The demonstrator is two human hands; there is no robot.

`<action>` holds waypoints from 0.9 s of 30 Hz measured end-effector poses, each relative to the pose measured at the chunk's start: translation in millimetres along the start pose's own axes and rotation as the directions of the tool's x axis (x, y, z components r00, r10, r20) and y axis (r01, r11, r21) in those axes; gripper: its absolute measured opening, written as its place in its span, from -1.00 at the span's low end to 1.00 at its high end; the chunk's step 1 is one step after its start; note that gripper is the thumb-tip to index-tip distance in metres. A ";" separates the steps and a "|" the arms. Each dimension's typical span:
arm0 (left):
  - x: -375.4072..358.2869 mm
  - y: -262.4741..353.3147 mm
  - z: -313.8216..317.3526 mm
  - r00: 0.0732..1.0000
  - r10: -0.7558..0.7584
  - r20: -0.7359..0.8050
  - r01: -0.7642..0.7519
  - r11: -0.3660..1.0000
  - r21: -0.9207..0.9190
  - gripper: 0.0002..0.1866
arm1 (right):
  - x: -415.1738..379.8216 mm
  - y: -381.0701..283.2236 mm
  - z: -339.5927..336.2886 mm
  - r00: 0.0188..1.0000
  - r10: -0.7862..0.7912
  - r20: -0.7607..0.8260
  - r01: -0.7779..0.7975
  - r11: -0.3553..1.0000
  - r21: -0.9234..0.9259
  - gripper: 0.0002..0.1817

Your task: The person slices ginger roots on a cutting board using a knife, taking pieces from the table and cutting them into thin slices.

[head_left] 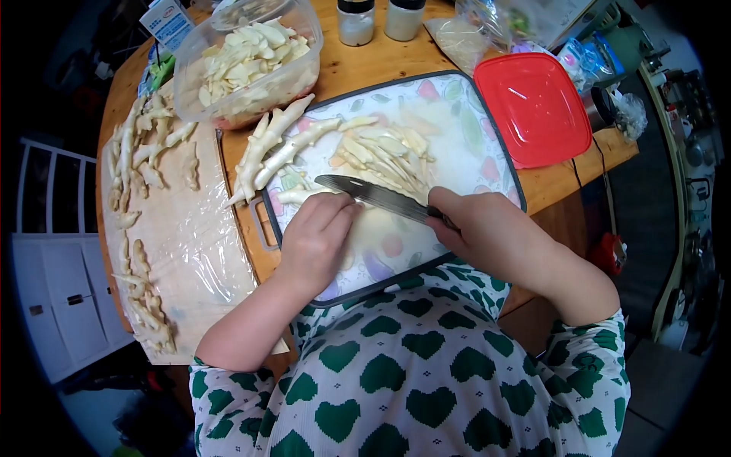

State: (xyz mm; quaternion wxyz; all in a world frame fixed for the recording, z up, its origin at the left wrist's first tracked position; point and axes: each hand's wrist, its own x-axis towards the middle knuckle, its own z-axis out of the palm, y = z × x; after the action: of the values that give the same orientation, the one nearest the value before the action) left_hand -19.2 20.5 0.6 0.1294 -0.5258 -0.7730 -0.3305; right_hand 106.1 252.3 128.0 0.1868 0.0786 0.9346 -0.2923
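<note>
My right hand [476,221] is closed around the handle of a kitchen knife [381,197], whose dark blade points left over the floral cutting board [464,179]. At the blade's tip, my left hand [320,232] has its fingers curled down on a pale piece of ginger [295,196]; its right end is hidden under them. Beyond the blade lies a heap of sliced ginger [384,156]. Large whole ginger roots [270,148] rest across the board's upper left edge.
A clear plastic tub [308,72] of ginger slices stands at the back left. More ginger roots [145,145] lie on a plastic-covered sheet [198,251] to the left. A red lid [533,107] sits behind right, and two jars [356,27] stand at the back.
</note>
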 end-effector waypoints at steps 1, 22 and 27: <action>1.1 0.4 -1.2 1.000 -0.003 0.003 0.003 1.000 0.000 -0.67 | -2.5 -1.0 0.9 1.000 -0.013 0.000 0.013 1.000 -0.003 -0.81; -4.6 -2.8 -2.5 0.998 -0.033 0.044 0.036 0.998 -0.059 -0.68 | 21.7 3.1 3.1 0.999 0.034 0.001 -0.034 0.999 -0.029 -0.82; -3.7 -1.8 -1.7 0.999 -0.031 0.030 0.032 0.999 -0.037 -0.67 | 4.2 -0.1 3.0 0.999 0.023 -0.043 -0.022 1.000 0.005 -0.81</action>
State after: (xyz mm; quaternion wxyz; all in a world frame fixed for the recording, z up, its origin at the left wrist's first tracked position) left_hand -19.6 16.2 -0.8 0.1028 -0.5209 -0.7766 -0.3391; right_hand 103.1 250.6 124.0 0.1696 0.0958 0.9368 -0.2906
